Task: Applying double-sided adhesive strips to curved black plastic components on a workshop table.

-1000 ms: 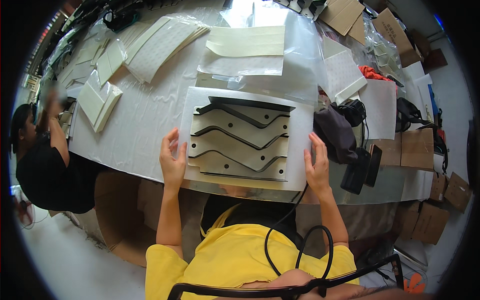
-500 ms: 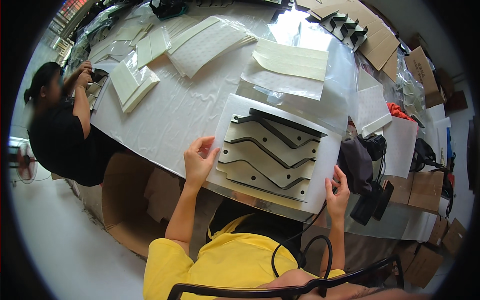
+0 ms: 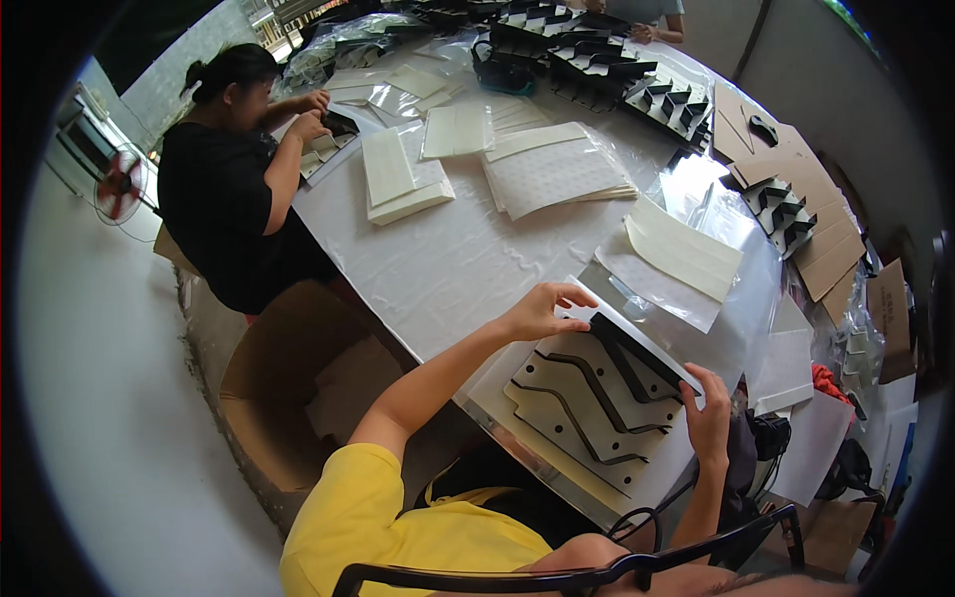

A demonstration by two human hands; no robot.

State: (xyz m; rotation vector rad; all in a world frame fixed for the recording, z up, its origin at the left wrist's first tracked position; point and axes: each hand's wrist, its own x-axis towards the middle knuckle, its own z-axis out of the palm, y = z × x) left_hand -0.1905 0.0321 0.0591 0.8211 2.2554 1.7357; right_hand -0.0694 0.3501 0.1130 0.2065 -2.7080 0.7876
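Observation:
A pale panel (image 3: 563,408) with black zigzag fins and small black holes lies on a white foam sheet (image 3: 479,386) at the table's near edge. A straight black strip (image 3: 637,350) runs along its far side. My left hand (image 3: 542,311) is at the strip's left end, thumb and fingers curved and apart, the thumb at or very near the strip. At the strip's right end is my right hand (image 3: 708,413), its thumb and fingers also parted around that corner. Whether either hand bears on the panel cannot be made out.
Flat pale pieces in clear bags (image 3: 562,169) lie across the table, with a pale sheet (image 3: 681,249) beyond my panel. More finned panels (image 3: 597,60) stand at the back. A co-worker (image 3: 224,179) works at the left, near an open cardboard box (image 3: 264,388).
Both hands have moved from the panel's left and right sides to the ends of its far black strip. The view has turned left, and the panel appears more slanted.

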